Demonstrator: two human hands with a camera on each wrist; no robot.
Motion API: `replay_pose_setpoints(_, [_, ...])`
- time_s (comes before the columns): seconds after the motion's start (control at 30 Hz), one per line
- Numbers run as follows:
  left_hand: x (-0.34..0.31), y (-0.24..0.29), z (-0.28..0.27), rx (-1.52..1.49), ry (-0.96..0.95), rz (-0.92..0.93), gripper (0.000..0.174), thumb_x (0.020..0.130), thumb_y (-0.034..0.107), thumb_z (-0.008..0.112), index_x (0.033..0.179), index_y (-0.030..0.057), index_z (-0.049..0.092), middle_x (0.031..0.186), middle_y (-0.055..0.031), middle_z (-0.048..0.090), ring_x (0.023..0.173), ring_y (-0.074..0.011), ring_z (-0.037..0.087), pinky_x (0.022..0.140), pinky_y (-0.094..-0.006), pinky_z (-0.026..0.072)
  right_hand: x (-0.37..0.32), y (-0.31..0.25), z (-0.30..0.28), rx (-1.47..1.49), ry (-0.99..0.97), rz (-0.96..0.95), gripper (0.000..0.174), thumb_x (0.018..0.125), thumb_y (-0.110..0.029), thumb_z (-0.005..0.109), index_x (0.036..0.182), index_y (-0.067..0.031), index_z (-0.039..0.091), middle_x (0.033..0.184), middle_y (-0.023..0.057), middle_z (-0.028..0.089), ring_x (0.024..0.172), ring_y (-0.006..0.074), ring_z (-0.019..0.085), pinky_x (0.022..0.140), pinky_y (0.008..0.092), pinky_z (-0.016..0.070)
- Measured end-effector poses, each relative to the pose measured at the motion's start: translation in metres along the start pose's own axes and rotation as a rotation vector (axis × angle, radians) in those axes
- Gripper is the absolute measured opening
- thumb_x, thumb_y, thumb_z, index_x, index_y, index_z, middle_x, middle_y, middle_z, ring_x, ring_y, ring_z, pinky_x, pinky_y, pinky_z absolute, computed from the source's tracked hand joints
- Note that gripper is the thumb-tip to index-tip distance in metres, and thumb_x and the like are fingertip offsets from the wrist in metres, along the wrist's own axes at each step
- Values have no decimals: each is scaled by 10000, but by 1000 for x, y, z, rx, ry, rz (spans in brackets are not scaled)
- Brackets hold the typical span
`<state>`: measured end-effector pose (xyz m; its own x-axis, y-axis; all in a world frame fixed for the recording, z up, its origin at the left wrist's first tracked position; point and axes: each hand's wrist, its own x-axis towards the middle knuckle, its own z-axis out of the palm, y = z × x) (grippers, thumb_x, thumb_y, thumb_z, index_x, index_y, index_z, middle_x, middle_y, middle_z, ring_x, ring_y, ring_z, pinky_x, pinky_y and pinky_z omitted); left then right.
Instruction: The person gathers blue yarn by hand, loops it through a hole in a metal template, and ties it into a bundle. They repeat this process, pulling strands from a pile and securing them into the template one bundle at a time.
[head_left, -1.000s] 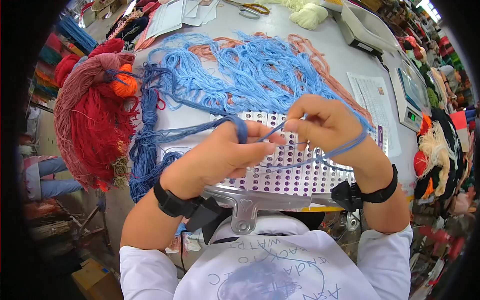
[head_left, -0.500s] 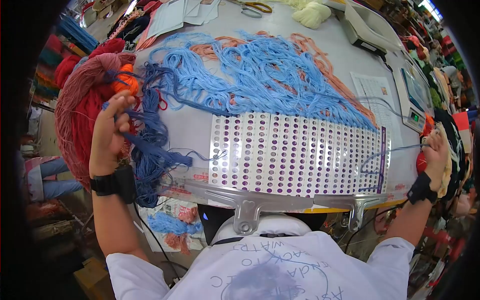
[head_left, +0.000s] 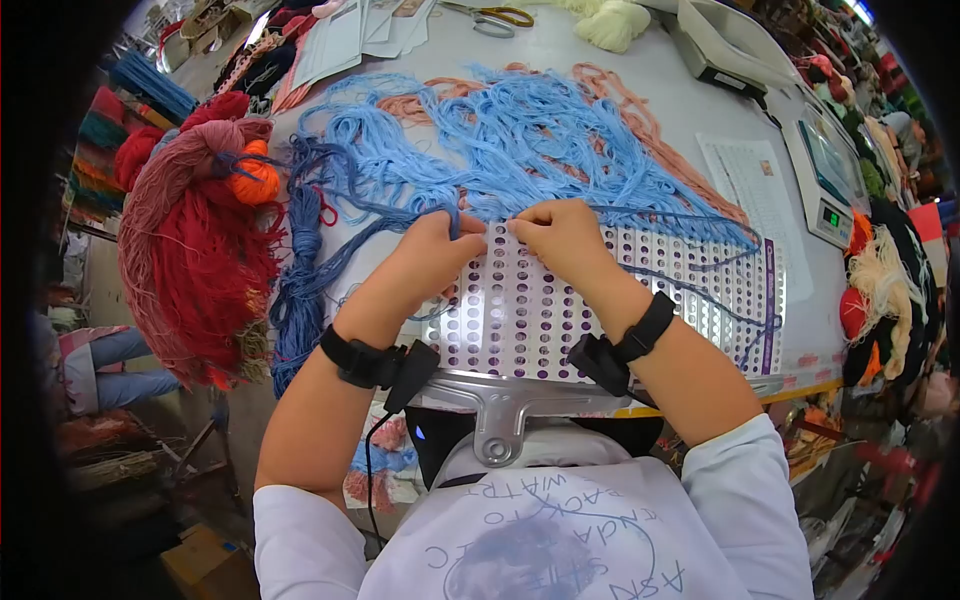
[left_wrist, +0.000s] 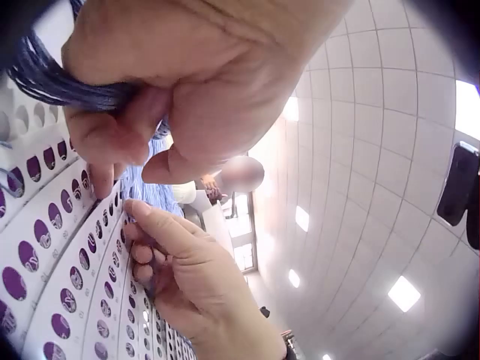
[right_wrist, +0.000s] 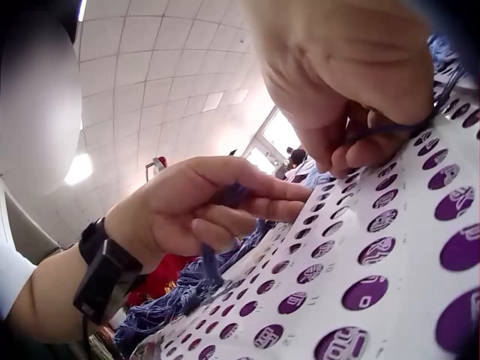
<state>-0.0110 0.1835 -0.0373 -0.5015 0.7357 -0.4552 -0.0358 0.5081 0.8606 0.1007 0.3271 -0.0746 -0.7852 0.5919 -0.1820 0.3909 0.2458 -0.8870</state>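
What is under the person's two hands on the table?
A white card with rows of purple-dotted holes lies under the left hand and right hand, which both pinch dark blue yarn. The holes directly beneath them are covered.

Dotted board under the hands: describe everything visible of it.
The board is a glossy white sheet lying flat, covered in rows of round purple dots. At its far edge the left hand, gripping dark blue yarn, and the right hand, pinching a blue strand, touch it. Light blue yarn overlaps that edge.

Two hands (head_left: 432,262) (head_left: 560,240), one perforated board (head_left: 520,312), two scales (head_left: 825,175) (head_left: 725,50), one scissors (head_left: 495,17)
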Motion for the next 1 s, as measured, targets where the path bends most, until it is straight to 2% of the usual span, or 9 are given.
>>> replay_pose_setpoints(0.13, [22, -7, 6, 127, 13, 43, 211, 829, 124, 548, 992, -8, 574, 759, -50, 584, 471, -71, 432, 377, -224, 320, 2, 5, 7, 24, 20, -3, 181, 723, -205, 690, 763, -29, 707, 604, 58, 640, 534, 130, 592, 524, 271, 455])
replay_pose_setpoints(0.23, [27, -4, 6, 78, -33, 5, 127, 800, 119, 539, 841, 12, 596, 674, -43, 571, 503, -114, 495, 432, -262, 379, -2, 5, 13, 99, 79, 56, 188, 724, -214, 698, 773, -32, 709, 608, 63, 640, 539, 133, 594, 529, 275, 457])
replay_pose_setpoints(0.27, [25, -1, 6, 15, -54, -36, 107, 812, 117, 542, 834, 25, 591, 659, -32, 554, 489, -99, 469, 419, -249, 365, -5, 4, 14, 99, 113, 40, 189, 730, -216, 696, 783, -35, 710, 613, 62, 642, 543, 132, 595, 532, 274, 457])
replay_pose_setpoints(0.43, [30, -12, 3, -122, -113, -47, 131, 860, 143, 554, 911, 25, 578, 685, -27, 556, 444, -55, 396, 386, -212, 320, -13, 7, 15, 30, 154, -100, 185, 753, -203, 686, 816, -31, 711, 652, 52, 656, 556, 114, 590, 539, 257, 451])
replay_pose_setpoints(0.63, [27, -10, 3, -170, -98, -40, 131, 851, 138, 574, 916, 25, 585, 692, -28, 565, 453, -53, 410, 393, -207, 329, -9, 4, 12, 170, 143, 15, 187, 755, -206, 683, 818, -31, 704, 653, 50, 655, 543, 117, 583, 532, 265, 446])
replay_pose_setpoints(0.77, [27, -8, 5, -177, -64, -41, 133, 846, 135, 578, 912, 20, 592, 688, -28, 567, 460, -59, 427, 397, -206, 329, -11, 1, 17, 99, 181, 4, 178, 740, -200, 691, 765, -24, 685, 643, 58, 649, 549, 134, 586, 540, 270, 451])
replay_pose_setpoints(0.87, [28, -11, 3, -174, -88, -20, 120, 839, 129, 580, 888, 21, 601, 693, -30, 572, 461, -63, 431, 400, -206, 329, -16, 0, 21, -42, 235, -142, 145, 749, -169, 668, 729, -26, 664, 689, 73, 634, 588, 196, 604, 561, 313, 468])
replay_pose_setpoints(0.93, [28, -11, 4, -164, -77, -13, 109, 834, 126, 584, 864, 23, 605, 690, -29, 572, 459, -63, 431, 399, -206, 330, -22, 2, 25, -263, 323, -430, 110, 758, -132, 639, 726, -28, 658, 758, 95, 609, 651, 265, 606, 595, 362, 477])
replay_pose_setpoints(1.0, [28, -10, 5, -155, -70, -7, 101, 830, 123, 588, 841, 25, 610, 687, -28, 573, 457, -64, 432, 398, -207, 330, -29, 0, 24, -345, 297, -487, 95, 764, -117, 627, 746, -31, 663, 776, 101, 600, 668, 281, 603, 605, 375, 478])
